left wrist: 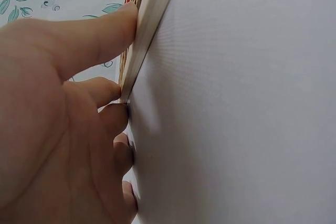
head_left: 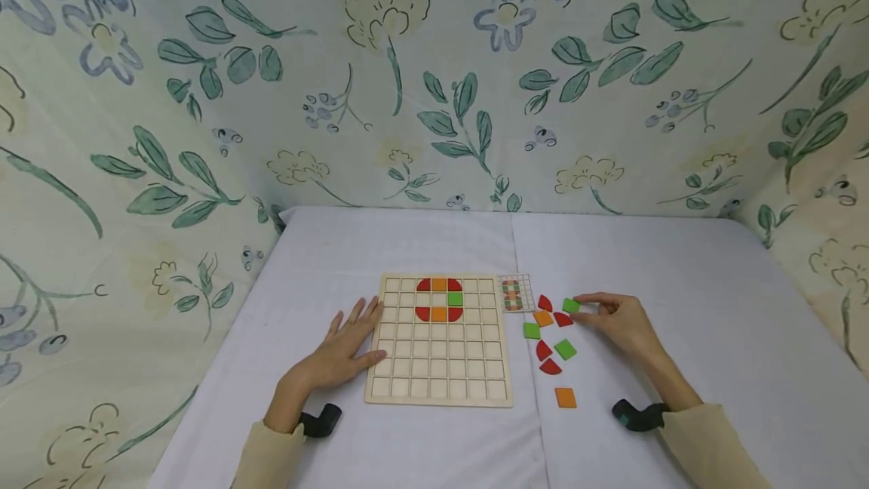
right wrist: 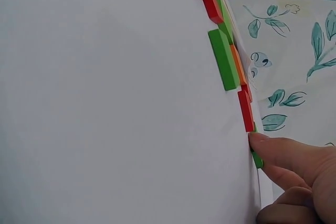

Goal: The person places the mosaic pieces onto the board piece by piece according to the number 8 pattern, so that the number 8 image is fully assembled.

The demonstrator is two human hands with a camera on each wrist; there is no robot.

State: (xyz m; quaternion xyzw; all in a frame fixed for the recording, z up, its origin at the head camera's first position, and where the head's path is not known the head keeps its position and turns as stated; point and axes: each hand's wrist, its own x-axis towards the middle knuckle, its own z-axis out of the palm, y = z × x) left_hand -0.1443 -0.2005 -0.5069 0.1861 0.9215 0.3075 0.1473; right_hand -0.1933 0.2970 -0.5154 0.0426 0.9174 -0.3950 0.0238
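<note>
My left hand (head_left: 344,348) rests at the left edge of a wooden grid board (head_left: 439,365), fingers spread and fairly straight; the left wrist view shows its thumb (left wrist: 113,30) against the board's side. On the board, a green square (head_left: 455,299) sits between two rows of red corner pieces and orange squares (head_left: 439,314). To the right of the board, my right hand (head_left: 623,323) pinches a green square tile (head_left: 571,305) between thumb and forefinger, down at the cloth. Just beside it lies a red quarter-round piece (head_left: 563,319).
A small pattern card (head_left: 517,293) touches the board's upper right side. Loose on the white cloth (head_left: 645,255) lie several red quarter-rounds (head_left: 550,367), green squares (head_left: 565,349) and orange squares (head_left: 566,398). A flowered curtain (head_left: 489,172) hangs behind the table.
</note>
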